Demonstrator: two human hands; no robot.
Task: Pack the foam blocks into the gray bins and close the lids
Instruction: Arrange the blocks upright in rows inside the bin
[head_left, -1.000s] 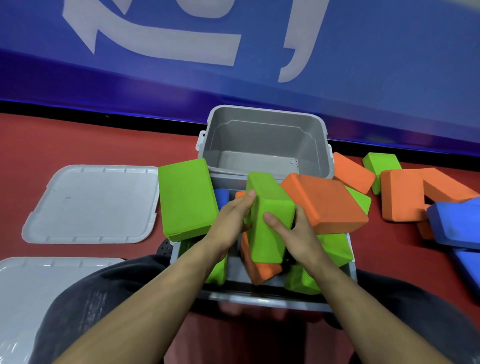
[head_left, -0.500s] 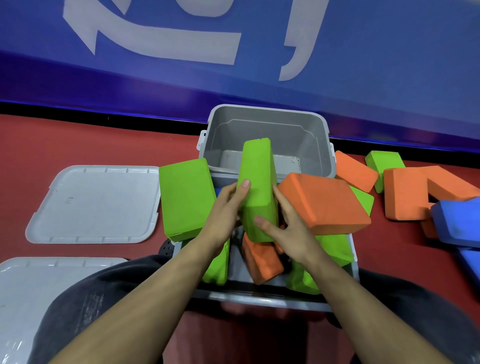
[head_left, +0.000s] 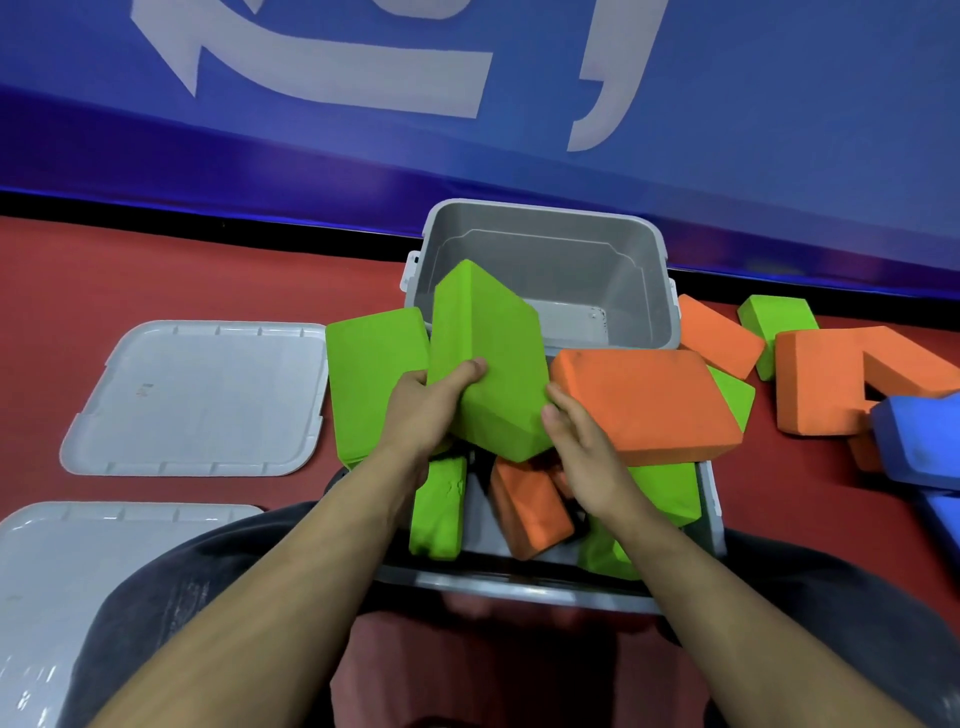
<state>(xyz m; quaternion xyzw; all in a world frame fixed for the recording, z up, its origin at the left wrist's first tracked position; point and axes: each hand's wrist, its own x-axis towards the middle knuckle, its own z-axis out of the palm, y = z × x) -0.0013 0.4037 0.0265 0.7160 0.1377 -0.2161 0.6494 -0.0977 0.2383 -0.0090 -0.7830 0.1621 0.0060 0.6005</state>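
Note:
My left hand (head_left: 426, 410) grips a green foam block (head_left: 488, 358) by its left edge, tilted above the near gray bin (head_left: 709, 514). My right hand (head_left: 582, 452) touches the block's lower right corner with relaxed fingers. The near bin is crammed with green and orange blocks; a large orange block (head_left: 644, 405) and another green block (head_left: 371, 384) lie across its top. Behind it stands a second gray bin (head_left: 649, 260) with nothing visible inside.
Two gray lids (head_left: 202, 400) (head_left: 67, 587) lie on the red floor at the left. Loose orange (head_left: 841, 379), green (head_left: 774, 317) and blue (head_left: 919, 436) blocks lie at the right. A blue wall rises behind the far bin. My dark-clothed knees flank the near bin.
The green block has been lifted out of the near bin and turned, now tilting toward the far bin. My right hand has slid from its side down to its lower corner.

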